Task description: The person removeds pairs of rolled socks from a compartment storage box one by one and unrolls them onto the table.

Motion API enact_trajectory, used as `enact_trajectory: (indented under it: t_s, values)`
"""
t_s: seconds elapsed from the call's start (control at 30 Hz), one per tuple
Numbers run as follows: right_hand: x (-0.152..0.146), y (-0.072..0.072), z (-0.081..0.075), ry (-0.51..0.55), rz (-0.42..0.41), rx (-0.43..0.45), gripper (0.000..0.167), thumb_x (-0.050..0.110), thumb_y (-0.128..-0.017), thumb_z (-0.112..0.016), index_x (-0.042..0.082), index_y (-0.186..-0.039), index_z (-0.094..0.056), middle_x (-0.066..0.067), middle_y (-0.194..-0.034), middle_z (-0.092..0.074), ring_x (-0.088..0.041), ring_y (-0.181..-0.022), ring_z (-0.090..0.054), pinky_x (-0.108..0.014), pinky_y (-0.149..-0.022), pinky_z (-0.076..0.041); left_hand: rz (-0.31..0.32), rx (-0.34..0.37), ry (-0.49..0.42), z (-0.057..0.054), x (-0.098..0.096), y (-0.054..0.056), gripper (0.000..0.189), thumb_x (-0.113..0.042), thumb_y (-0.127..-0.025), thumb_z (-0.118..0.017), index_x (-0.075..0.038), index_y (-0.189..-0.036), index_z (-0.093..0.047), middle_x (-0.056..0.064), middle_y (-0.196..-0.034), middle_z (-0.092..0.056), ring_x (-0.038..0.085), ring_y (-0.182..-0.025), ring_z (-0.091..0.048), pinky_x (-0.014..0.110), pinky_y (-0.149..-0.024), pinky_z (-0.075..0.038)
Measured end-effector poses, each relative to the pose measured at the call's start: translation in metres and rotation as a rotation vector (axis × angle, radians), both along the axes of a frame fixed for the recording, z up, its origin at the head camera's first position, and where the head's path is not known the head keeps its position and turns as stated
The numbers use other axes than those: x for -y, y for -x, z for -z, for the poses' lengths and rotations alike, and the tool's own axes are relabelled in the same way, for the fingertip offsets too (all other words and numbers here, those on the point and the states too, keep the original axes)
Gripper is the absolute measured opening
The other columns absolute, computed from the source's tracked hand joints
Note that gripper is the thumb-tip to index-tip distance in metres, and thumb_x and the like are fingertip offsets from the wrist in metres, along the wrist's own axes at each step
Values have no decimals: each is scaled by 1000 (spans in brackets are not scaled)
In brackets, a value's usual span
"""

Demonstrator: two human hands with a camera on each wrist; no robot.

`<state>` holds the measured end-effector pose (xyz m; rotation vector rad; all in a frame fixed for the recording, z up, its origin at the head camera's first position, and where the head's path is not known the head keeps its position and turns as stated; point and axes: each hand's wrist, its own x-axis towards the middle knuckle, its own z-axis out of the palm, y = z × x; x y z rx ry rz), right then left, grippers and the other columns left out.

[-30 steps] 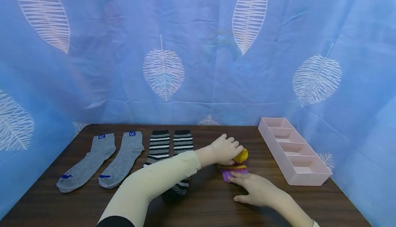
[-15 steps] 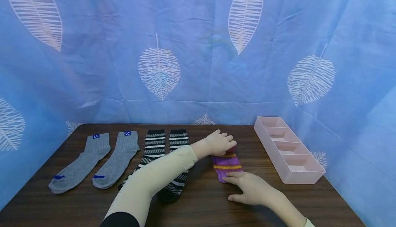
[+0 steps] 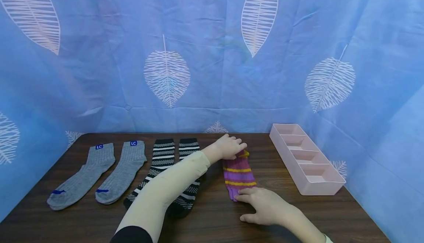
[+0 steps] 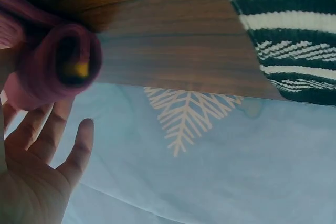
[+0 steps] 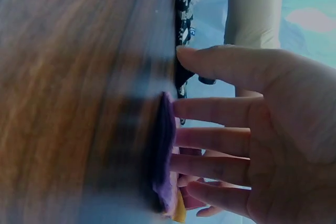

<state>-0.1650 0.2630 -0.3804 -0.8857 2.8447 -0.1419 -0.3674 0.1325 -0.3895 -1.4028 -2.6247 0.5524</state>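
Note:
A purple striped sock (image 3: pixel 239 177) with yellow bands lies on the table; it could be one sock or a pair stacked. Its far end is rolled into a coil, seen end-on as a purple roll (image 4: pixel 63 69) with yellow inside in the left wrist view. My left hand (image 3: pixel 228 147) grips that rolled end, fingers behind it, the little finger sticking out. My right hand (image 3: pixel 266 206) rests straight fingertips on the sock's near purple edge (image 5: pixel 166 156), thumb spread apart from it.
Left of the purple sock lie two black-and-white striped socks (image 3: pixel 163 156), partly under my left forearm, then two grey socks (image 3: pixel 127 169). A pink tray (image 3: pixel 306 184) with several compartments stands at the right. A blue leaf-print cloth (image 3: pixel 205 70) hangs behind the table.
My left hand has moved back and slightly left with the rolled end, and more of the purple striped length now lies flat. The right hand stays at the near edge.

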Motion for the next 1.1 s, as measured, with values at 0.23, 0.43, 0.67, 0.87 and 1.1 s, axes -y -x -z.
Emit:
enact_trajectory:
  t_s: [0.23,0.43,0.67,0.87,1.1]
  values:
    - [3,-4,-3,36,-80,29,45,51,-87,-67,22,-121,-70,1,-124,-67,-18,-115,-63,-43,-95,-52,-71,1,-12,-2,5,15,40,-28,-103,-48,-24,-142,-43,-1,-133,-58,17,-119,-59,37,-102,-48]
    - [7,-8,-5,25,-94,52,45,53,-87,-65,23,-120,-70,5,-122,-67,-14,-113,-63,-40,-93,-53,-149,48,-57,-3,14,33,39,-29,-104,-47,-21,-142,-45,1,-134,-57,16,-118,-60,34,-96,-52]
    - [8,-8,-4,25,-88,46,43,53,-87,-65,24,-119,-70,6,-121,-67,-12,-112,-63,-40,-93,-53,-97,99,-87,-3,20,32,37,-39,-101,-51,-21,-132,-57,1,-124,-61,16,-110,-62,35,-93,-53]
    - [6,-6,-4,24,-87,39,42,53,-87,-65,25,-118,-71,7,-121,-67,-12,-112,-63,-40,-93,-53,-107,94,-49,-3,19,26,44,-48,-93,-60,-26,-132,-57,-1,-121,-60,14,-109,-59,39,-97,-51]
    - [7,-7,-3,18,-96,16,41,51,-87,-65,25,-118,-71,7,-120,-68,-12,-112,-63,-38,-92,-53,-216,80,-28,-2,21,31,40,-27,-98,-58,-25,-137,-54,-1,-126,-61,14,-116,-59,37,-96,-52]
